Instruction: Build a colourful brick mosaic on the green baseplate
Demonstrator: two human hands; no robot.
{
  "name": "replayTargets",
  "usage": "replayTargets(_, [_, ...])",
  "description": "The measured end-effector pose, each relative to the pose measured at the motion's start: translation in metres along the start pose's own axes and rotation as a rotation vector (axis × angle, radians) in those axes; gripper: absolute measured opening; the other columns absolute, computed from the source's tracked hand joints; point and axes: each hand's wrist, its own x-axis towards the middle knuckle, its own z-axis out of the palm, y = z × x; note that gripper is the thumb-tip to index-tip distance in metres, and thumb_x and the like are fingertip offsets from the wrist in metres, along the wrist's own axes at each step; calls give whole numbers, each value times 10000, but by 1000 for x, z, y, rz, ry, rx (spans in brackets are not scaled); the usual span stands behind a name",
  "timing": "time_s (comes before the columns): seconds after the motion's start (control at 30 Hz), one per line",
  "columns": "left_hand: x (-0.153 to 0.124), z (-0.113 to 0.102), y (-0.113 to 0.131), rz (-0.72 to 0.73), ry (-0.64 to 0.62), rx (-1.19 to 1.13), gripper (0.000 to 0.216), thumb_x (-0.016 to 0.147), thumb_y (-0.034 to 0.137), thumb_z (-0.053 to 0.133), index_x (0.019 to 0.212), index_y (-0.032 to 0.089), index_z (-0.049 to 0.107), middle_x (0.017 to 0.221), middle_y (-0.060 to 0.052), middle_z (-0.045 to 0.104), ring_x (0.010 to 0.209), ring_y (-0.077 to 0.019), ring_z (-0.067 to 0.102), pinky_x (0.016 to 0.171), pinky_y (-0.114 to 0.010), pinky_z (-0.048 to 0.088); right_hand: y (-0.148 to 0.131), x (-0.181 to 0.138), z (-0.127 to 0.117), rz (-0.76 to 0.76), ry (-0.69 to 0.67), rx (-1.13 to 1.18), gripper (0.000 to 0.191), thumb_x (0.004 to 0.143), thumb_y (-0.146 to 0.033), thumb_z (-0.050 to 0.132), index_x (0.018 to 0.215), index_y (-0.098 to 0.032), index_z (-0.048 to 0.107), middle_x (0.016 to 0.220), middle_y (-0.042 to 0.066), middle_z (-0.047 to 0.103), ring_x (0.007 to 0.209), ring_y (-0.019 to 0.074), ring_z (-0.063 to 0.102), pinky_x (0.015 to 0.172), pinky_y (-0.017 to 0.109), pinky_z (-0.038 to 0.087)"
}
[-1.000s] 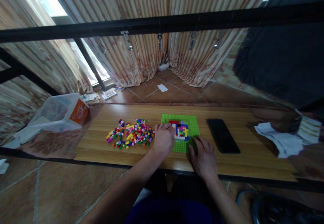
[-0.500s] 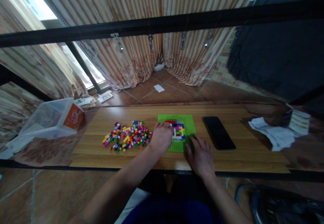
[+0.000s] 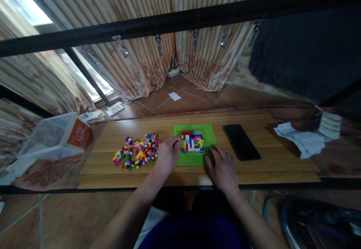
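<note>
A green studded baseplate (image 3: 208, 132) lies on the wooden table, bearing a low block of multicoloured toy bricks (image 3: 192, 142). My left hand (image 3: 168, 154) is over the plate's left edge, just left of the brick block. Its thumb and fingers are pinched together; whatever sits between them is too small or hidden to make out. At the plate's lower right corner rests my right hand (image 3: 222, 166), fingers loosely apart, with nothing seen in it. Left of my left hand spreads a pile of small loose bricks (image 3: 141, 151), partly covered by that hand.
A black phone (image 3: 241, 142) lies right of the plate. Beyond it are crumpled white papers (image 3: 296, 138). A clear plastic bin (image 3: 47, 134) with an orange label stands at the far left. A dark metal bar (image 3: 175, 21) with hanging clips crosses above the table.
My left hand has moved left off the brick block, uncovering it, toward the loose bricks. My right hand stays at the plate's corner. The camera view has shifted slightly.
</note>
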Motion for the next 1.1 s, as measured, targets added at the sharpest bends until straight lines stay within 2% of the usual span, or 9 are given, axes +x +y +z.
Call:
replayTargets(0.1, [-1,1,-4,-33,13,-79,164,836,100,540,759,186,657,753,1,653,717,-119,616,680,-234,471,0,0,0,1,8,9,394,936,-402,431,1182,-155,613,1261,153,576,1134,303,495,944,470,398])
replayTargets(0.27, [-2,6,-3,-40,0,-150,186,828,81,542,787,187,689,815,-17,674,748,-117,638,709,-234,506,-1,0,-1,10,-17,-3,395,937,-397,434,1189,-148,609,1273,151,568,1136,302,493,949,462,392])
replayTargets(0.43, [-2,8,2,33,-36,-66,213,845,73,513,847,188,693,884,-33,685,808,-126,647,771,-246,517,-1,0,-1,0,-6,-2,397,939,-398,432,1196,-151,605,1264,157,574,1135,302,496,941,469,400])
replayTargets(0.63, [1,15,2,-1,-59,37,308,840,109,530,1130,184,599,909,-26,684,837,-147,659,793,-270,527,0,0,0,-4,-2,-5,381,928,-382,457,1191,-149,604,1265,152,576,1133,301,498,930,465,411])
replayTargets(0.97, [9,12,6,104,-226,289,374,852,117,487,1209,214,538,981,-36,684,896,-168,651,871,-300,505,-1,0,-2,3,-14,-7,373,932,-380,460,1190,-152,601,1271,141,573,1139,302,498,955,459,400])
replayTargets(1.1, [13,12,6,143,-247,345,366,840,114,490,1190,210,538,970,-36,683,907,-178,642,895,-316,495,-1,0,-2,3,-18,-11,378,930,-384,462,1193,-149,600,1274,140,571,1130,300,499,949,454,402])
